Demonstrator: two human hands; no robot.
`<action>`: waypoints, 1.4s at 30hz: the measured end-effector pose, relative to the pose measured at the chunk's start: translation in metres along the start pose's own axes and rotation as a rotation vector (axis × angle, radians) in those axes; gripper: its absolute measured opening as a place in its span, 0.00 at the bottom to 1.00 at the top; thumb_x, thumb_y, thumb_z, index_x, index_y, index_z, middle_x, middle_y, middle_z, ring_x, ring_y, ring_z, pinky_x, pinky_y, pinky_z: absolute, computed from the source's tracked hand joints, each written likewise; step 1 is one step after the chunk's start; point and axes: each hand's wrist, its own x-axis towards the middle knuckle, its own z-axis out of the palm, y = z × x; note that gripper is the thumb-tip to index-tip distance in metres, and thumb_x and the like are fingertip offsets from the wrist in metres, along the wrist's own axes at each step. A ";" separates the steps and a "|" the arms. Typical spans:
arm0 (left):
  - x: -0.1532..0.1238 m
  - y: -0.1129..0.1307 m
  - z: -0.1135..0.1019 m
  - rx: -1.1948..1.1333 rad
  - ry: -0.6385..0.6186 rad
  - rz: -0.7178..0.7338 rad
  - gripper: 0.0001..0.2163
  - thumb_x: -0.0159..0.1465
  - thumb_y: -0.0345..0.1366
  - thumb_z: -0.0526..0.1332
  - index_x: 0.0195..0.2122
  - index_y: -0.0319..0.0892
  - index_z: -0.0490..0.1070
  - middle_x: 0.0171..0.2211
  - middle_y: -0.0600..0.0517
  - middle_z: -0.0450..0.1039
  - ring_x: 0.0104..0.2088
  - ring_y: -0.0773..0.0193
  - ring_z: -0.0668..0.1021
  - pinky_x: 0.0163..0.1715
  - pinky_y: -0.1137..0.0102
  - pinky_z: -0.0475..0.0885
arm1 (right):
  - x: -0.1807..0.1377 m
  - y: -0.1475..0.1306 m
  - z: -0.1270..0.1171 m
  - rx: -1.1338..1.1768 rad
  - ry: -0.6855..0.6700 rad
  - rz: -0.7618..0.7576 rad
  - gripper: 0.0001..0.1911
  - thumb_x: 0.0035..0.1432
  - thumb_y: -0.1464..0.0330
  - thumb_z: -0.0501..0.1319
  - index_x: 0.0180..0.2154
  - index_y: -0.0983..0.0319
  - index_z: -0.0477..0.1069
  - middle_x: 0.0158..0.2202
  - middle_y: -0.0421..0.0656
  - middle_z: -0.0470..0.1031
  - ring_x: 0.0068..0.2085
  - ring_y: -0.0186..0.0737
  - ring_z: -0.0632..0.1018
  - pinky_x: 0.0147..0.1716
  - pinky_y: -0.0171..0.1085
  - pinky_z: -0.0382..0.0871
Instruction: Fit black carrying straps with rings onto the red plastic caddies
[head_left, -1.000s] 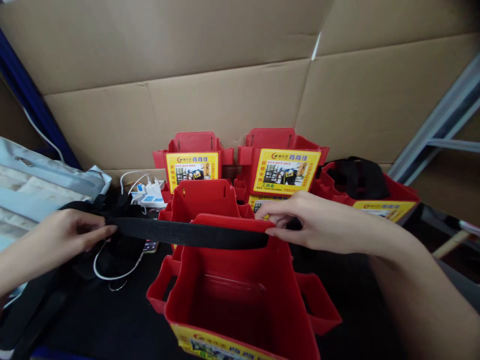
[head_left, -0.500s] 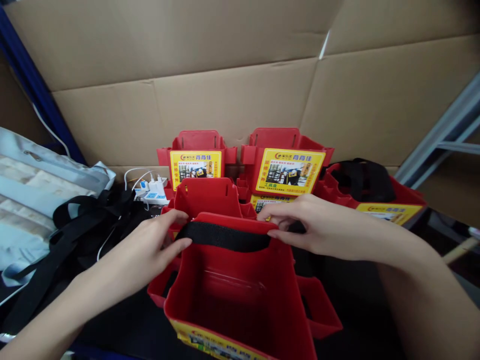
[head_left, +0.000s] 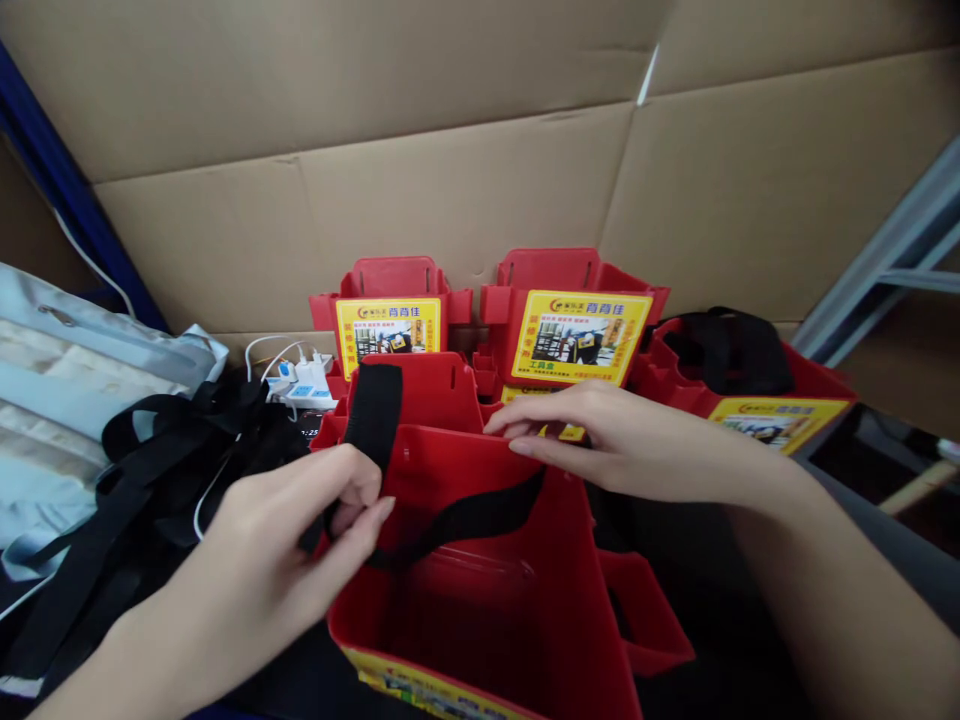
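In front of me stands a red plastic tool box (head_left: 480,610) with a yellow label on its front and small side pockets. A black webbing strap (head_left: 487,515) hangs in a loop inside it, along the back wall. My left hand (head_left: 307,545) is closed around the strap at the box's back left corner; a strap end stands up above those fingers. My right hand (head_left: 577,430) pinches the rim of the back wall at the right, thumb inside and fingers behind. The strap's right end reaches the wall below that thumb.
Behind stand more red tool boxes with yellow labels (head_left: 585,338); the box at right holds black straps (head_left: 724,350). Loose black straps (head_left: 157,480) lie left, beside a white power strip (head_left: 307,385) and a pale fabric bag (head_left: 67,400). Cardboard (head_left: 450,200) forms the back.
The strap lay taut across the back wall; now it sags into the box, and its left end points up. My left hand has moved down and closed on it. My right hand shifted slightly left.
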 end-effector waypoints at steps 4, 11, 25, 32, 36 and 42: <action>0.004 0.012 0.011 -0.029 -0.119 0.029 0.12 0.55 0.21 0.52 0.25 0.43 0.49 0.22 0.60 0.55 0.21 0.74 0.60 0.22 0.79 0.59 | 0.003 -0.004 0.001 0.065 0.060 0.004 0.15 0.59 0.63 0.53 0.47 0.58 0.69 0.42 0.40 0.75 0.40 0.35 0.76 0.39 0.33 0.68; 0.020 0.035 0.011 0.041 -0.476 0.190 0.07 0.60 0.24 0.47 0.30 0.44 0.55 0.34 0.56 0.62 0.28 0.68 0.67 0.27 0.74 0.64 | 0.009 -0.022 0.016 0.115 0.173 -0.324 0.17 0.57 0.69 0.56 0.50 0.58 0.65 0.49 0.40 0.70 0.52 0.34 0.68 0.53 0.36 0.58; 0.016 0.023 0.033 -0.071 0.055 0.003 0.09 0.58 0.35 0.58 0.38 0.44 0.59 0.42 0.50 0.64 0.29 0.69 0.73 0.27 0.75 0.70 | 0.021 -0.015 0.035 0.049 0.185 -0.321 0.06 0.59 0.67 0.54 0.35 0.61 0.68 0.33 0.41 0.69 0.39 0.36 0.67 0.46 0.41 0.57; 0.017 0.011 0.030 0.045 0.008 -0.231 0.05 0.61 0.34 0.54 0.32 0.44 0.69 0.25 0.56 0.74 0.23 0.69 0.75 0.23 0.77 0.66 | 0.021 -0.017 0.038 0.131 0.281 -0.187 0.17 0.55 0.73 0.57 0.48 0.60 0.62 0.46 0.43 0.67 0.45 0.34 0.69 0.43 0.33 0.64; 0.013 0.008 0.025 0.186 -0.088 -0.376 0.07 0.60 0.35 0.53 0.30 0.43 0.70 0.22 0.55 0.74 0.22 0.65 0.76 0.21 0.74 0.63 | 0.021 -0.017 0.039 0.090 0.239 -0.152 0.17 0.56 0.75 0.54 0.48 0.58 0.62 0.43 0.41 0.70 0.43 0.32 0.71 0.42 0.32 0.65; 0.018 0.008 0.026 0.194 -0.106 -0.398 0.05 0.57 0.33 0.54 0.25 0.43 0.65 0.19 0.57 0.70 0.20 0.67 0.74 0.21 0.75 0.60 | 0.021 -0.019 0.039 0.064 0.218 -0.119 0.15 0.57 0.74 0.54 0.47 0.59 0.64 0.40 0.40 0.72 0.41 0.32 0.72 0.42 0.32 0.66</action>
